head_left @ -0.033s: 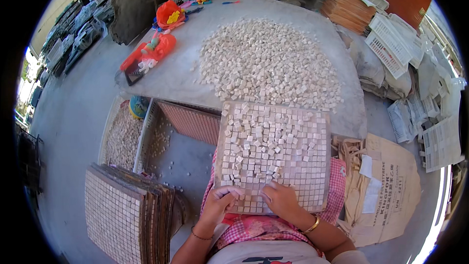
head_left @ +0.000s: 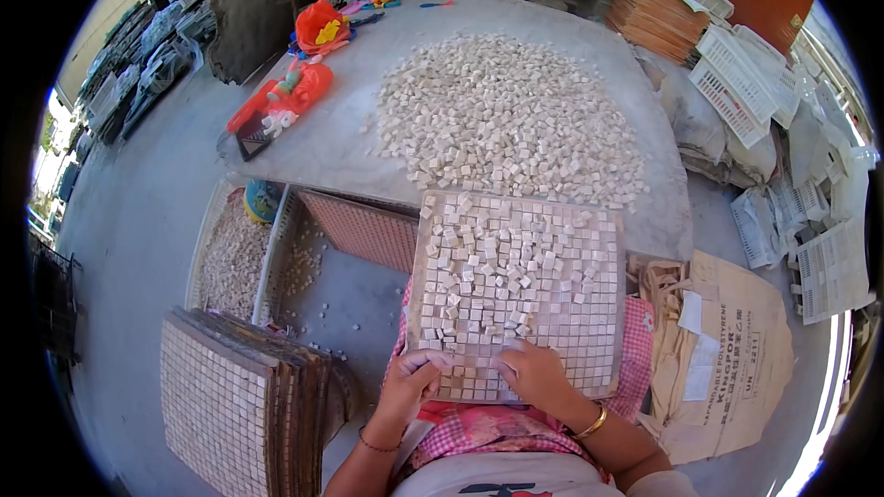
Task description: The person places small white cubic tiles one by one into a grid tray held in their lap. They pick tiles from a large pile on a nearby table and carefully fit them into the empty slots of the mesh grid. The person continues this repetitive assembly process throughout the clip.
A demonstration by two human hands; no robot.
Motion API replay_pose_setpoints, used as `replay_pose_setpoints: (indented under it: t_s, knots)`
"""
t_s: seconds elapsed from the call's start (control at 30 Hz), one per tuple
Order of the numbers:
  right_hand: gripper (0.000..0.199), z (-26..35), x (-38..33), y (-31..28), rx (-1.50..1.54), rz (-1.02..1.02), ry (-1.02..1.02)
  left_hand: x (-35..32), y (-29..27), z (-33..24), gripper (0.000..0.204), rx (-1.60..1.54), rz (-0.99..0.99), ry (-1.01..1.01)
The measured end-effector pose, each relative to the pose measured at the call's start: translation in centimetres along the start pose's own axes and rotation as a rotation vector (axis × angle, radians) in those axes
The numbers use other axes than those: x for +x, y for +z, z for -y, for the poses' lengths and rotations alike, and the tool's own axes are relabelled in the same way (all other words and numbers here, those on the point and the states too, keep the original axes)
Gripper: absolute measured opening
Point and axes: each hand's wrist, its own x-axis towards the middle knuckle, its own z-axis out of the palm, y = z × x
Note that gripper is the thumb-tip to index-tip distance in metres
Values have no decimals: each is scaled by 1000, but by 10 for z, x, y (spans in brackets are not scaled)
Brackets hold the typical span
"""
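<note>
A square mosaic board (head_left: 589,331) lies tilted across my lap, its grid partly filled with small pale stone cubes (head_left: 502,276), several lying loose on top. My left hand (head_left: 410,387) curls around the board's near left corner, fingers on the edge row. My right hand (head_left: 534,373) rests on the near middle of the board, with its fingertips on the cubes. A gold bangle is on my right wrist, a thin bracelet on the left. A pink checked cloth (head_left: 635,350) shows under the board.
A large heap of loose cubes (head_left: 506,120) covers the grey stone table (head_left: 322,147) ahead. Finished mosaic sheets (head_left: 230,405) are stacked at lower left, with white crates (head_left: 267,258) of cubes behind them. Red bags (head_left: 295,92) lie far left, a brown paper sack (head_left: 737,350) on the right.
</note>
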Motion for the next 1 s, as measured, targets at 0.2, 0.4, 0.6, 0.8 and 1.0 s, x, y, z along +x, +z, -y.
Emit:
replay_pose_setpoints:
  t_s: [0.2, 0.4, 0.6, 0.8, 1.0]
  knots:
    - [10, 15, 3, 0, 164, 13, -34, -7, -2, -15, 16, 84, -72, 61]
    - [21, 35, 23, 9, 132, 108, -138, -7, -11, -9, 14, 61, -94, 112]
    - [19, 39, 31, 11, 109, 227, -49, -10, -13, -8, 11, 121, -123, 88]
    - [19, 8, 25, -24, 1050, 400, 328, -9, -2, -3, 13, 1153, -233, 564]
    - [19, -12, 0, -24, 1749, 327, 518, 5, 12, 1, 10, 1476, -207, 687]
